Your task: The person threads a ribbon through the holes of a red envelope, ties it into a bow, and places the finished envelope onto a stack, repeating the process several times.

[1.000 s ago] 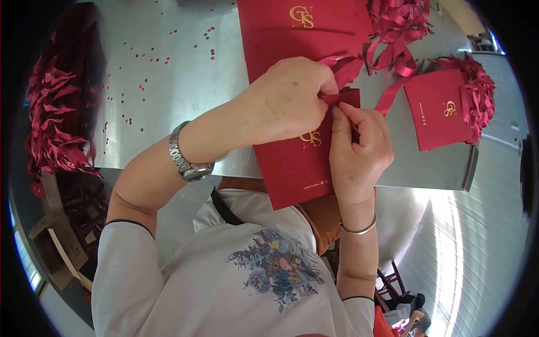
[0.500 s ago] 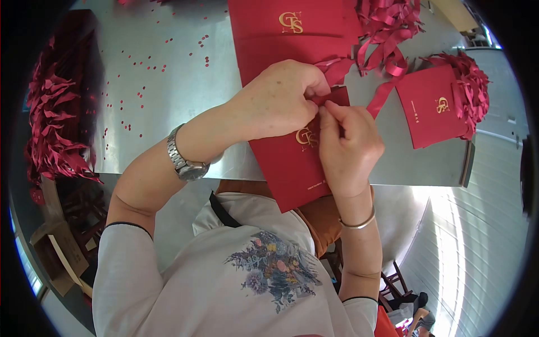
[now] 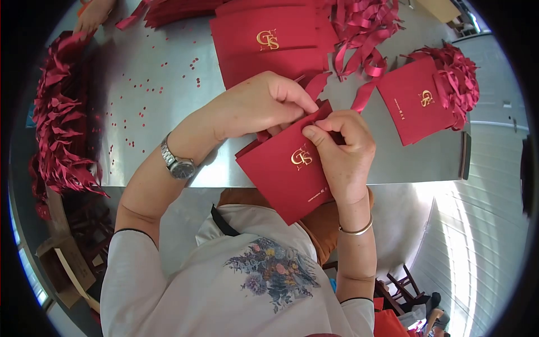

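Observation:
A red paper gift bag (image 3: 286, 174) with a gold logo hangs tilted past the table's near edge, its mouth partly open. My right hand (image 3: 345, 146) pinches the upper right rim between thumb and bent fingers. From the left, my left hand (image 3: 261, 106) reaches over the mouth with curled fingers. Its index finger touches the rim; the thumb and other fingertips are partly inside the bag, so what they grip is hidden. Just behind the bag lies a loose red ribbon end (image 3: 318, 85).
Flat red bags (image 3: 241, 48) are stacked at the back, beside a heap of ribbons (image 3: 368, 28). Ribboned bags (image 3: 410, 98) lie right; a ribboned row (image 3: 59, 123) stands left. Red paper dots (image 3: 143, 87) dot the metal table (image 3: 185, 112). Another person's hand (image 3: 92, 17) is top left.
The bag's mouth has opened wider, and my left fingers have moved down into it. My right hand has shifted along the rim. The view has moved, bringing another person's hand into sight.

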Motion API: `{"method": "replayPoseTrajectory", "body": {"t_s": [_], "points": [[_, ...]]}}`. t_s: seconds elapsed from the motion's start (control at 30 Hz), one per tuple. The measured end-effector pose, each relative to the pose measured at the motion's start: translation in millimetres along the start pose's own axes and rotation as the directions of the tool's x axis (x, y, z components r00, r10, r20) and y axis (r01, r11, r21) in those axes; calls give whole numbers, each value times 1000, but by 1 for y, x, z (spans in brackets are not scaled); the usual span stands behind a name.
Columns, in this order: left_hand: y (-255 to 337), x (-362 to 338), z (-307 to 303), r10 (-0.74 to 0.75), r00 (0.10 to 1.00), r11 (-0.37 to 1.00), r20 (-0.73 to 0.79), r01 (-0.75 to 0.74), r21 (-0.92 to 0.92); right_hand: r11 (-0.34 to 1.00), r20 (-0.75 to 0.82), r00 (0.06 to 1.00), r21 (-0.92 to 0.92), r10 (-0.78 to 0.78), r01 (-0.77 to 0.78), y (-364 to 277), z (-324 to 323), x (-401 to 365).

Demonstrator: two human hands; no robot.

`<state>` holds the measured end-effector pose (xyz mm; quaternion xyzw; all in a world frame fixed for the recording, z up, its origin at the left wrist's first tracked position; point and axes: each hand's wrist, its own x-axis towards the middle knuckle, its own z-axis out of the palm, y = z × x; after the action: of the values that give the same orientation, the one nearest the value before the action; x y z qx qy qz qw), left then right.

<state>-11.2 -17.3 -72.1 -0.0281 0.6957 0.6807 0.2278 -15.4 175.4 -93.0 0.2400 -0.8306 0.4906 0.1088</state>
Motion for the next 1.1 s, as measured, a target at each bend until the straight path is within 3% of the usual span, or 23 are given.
{"method": "replayPoseTrajectory", "body": {"t_s": [0.07,0.1,0.13,0.2,0.23,0.3,0.33,0.4,0.47,0.57,0.7,0.83,0.93,1.0,1.03,1.1], "points": [[-10,6,0,221,973,947,63,-229,227,1000,6,1000,7,-15,15,3,-1,-2],[-17,9,4,407,912,865,48,-401,301,1000,35,999,-3,-5,5,3,-2,-2],[-20,10,4,409,911,863,48,-403,304,1000,64,998,-11,3,-2,4,-2,-2],[-16,7,9,366,930,771,38,-326,548,992,81,993,-90,-80,88,5,-5,-3],[-26,11,10,493,869,709,35,-425,563,970,106,981,-167,-160,176,5,-7,-4],[-22,10,8,533,846,658,1,-415,629,933,104,988,-329,-116,144,-2,-12,-9],[-21,9,8,573,819,605,-31,-398,690,893,124,977,-397,-176,211,5,-14,-13],[-21,7,9,638,770,564,-25,-445,695,884,123,978,-420,-170,206,12,-12,-19],[-17,-2,16,567,821,403,-64,-209,891,877,114,979,-436,-169,202,15,-11,-17],[-13,-6,1,723,678,288,-130,-125,950,840,62,971,-490,-232,232,16,-13,-21],[-10,-26,-34,682,685,271,-257,90,958,815,78,980,-545,-182,195,12,-14,-21],[-15,-32,-39,656,704,312,-274,78,947,814,84,987,-559,-139,162,9,-15,-21],[-7,-41,-24,744,625,323,-238,-23,946,797,75,977,-568,-201,208,15,-13,-21],[3,-61,-2,738,554,468,-386,-7,884,792,68,974,-571,-216,216,14,-13,-21],[-2,-72,10,601,670,582,-434,5,813,787,66,972,-576,-226,222,14,-13,-21],[-24,-84,24,470,834,565,-289,-33,824,784,73,972,-578,-224,224,12,-14,-21]]}}
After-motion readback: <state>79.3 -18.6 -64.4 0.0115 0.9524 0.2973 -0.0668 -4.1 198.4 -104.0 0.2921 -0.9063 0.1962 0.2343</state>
